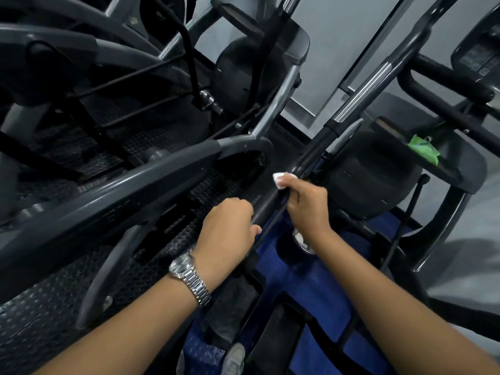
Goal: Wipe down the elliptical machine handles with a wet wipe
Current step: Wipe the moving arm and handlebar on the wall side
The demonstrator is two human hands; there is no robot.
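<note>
Head camera looks down along a slanted black handle (311, 155) of an elliptical machine, which runs from the lower middle of the view up toward the top right, where it turns into a shiny chrome section (361, 94) and then black again. The right hand (307, 205) is wrapped round this handle, its grip clamped tight with the fingers curled over the bar, and a white wet wipe (279, 180) is held between palm and handle, a folded corner sticking out just above the fingertips. The left hand (230, 226) sits just below and to the left of it on the same handle, its grip likewise clamped round the bar, thumb lying along the underside. The two hands are near each other but not touching. A silver watch (189, 278) with a metal band is on the left wrist. A thin black rod (266, 234) crosses between the two hands. To the right, on the tray of a neighbouring machine, lies a green packet (422, 148), well apart from the hands. Below the arms a blue mat (297, 282) covers the floor, with studded black rubber flooring (54, 307) on the left, and the toe of a grey shoe (236, 357) shows at the bottom edge.
</note>
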